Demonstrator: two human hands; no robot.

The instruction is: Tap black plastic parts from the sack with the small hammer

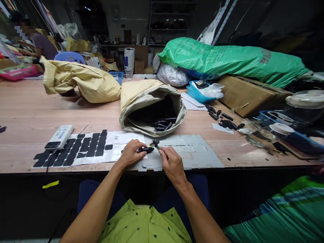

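My left hand (132,152) is closed round a small black plastic part (146,149) near the table's front edge. My right hand (171,162) pinches a thin tool or small piece (156,144) at that part's right end. Both hands rest over a grey metal plate (192,156). Just behind them an open woven sack (152,108) lies on its side with several black parts (163,125) inside. To the left lies a white sheet (118,148) covered with several black square stickers (83,148).
A white remote-like device (60,136) lies at the left. More black parts (225,120) are scattered at the right, by a cardboard box (249,94) and a green sack (233,60). A yellow bag (78,81) lies behind. Another person (37,42) sits far left.
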